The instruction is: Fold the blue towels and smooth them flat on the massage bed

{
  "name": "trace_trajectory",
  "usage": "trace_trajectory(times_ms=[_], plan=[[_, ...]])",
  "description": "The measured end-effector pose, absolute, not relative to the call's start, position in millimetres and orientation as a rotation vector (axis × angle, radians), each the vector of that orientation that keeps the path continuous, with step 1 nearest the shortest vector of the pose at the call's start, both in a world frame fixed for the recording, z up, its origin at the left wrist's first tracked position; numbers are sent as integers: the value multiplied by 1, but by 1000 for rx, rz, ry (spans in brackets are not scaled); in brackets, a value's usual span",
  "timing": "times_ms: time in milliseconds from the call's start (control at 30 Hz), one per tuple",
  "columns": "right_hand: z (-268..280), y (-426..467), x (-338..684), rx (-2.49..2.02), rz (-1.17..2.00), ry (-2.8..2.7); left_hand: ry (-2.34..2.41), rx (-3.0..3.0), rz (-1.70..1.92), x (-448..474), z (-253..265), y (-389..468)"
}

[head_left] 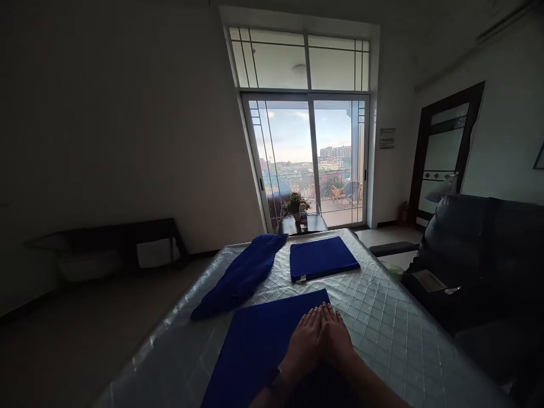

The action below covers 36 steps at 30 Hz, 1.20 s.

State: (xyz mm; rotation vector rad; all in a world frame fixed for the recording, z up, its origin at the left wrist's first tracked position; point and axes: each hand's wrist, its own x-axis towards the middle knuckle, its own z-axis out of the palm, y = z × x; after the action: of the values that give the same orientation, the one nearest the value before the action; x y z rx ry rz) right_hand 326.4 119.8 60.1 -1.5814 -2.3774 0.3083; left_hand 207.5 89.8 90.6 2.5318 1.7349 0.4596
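Note:
My left hand (304, 339) and my right hand (335, 338) lie side by side, touching, on a flat blue cloth (263, 334) near the front of the table. Both hands are palm down with fingers stretched forward, and neither grips anything. A dark band (274, 376) circles my left wrist. Beyond them is a neatly folded blue cloth (323, 257) with a small white label at its near edge. To the left lies a loose, rumpled blue cloth (246, 275), stretched out diagonally. My forearms cover part of the cloth beneath them.
A shiny quilted cover (395, 334) spreads over the table. Past its far end stand a small table (314, 223), a potted plant (294, 204) and a bottle (303, 216), before sliding glass doors. A dark armchair (480, 249) is at right; a dark low piece of furniture (123, 238) stands left.

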Motion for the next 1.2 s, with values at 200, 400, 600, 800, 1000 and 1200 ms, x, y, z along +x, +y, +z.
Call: trace_trajectory(times_ms=[200, 400, 600, 800, 1000, 1200], plan=[[66, 117, 325, -1584, 348, -2327, 1817, 2457, 354, 183, 82, 89], [81, 111, 324, -1632, 426, -2277, 2051, 2344, 185, 113, 73, 73], [77, 112, 323, -1645, 376, -2297, 2296, 2074, 149, 39, 67, 49], [76, 113, 321, -1690, 338, -2335, 2326, 1909, 273, 24, 76, 36], [75, 117, 320, -1703, 284, -2387, 2273, 1894, 287, 22, 80, 36], [77, 116, 317, -1733, 265, -2404, 2274, 1967, 327, 15, 68, 38]])
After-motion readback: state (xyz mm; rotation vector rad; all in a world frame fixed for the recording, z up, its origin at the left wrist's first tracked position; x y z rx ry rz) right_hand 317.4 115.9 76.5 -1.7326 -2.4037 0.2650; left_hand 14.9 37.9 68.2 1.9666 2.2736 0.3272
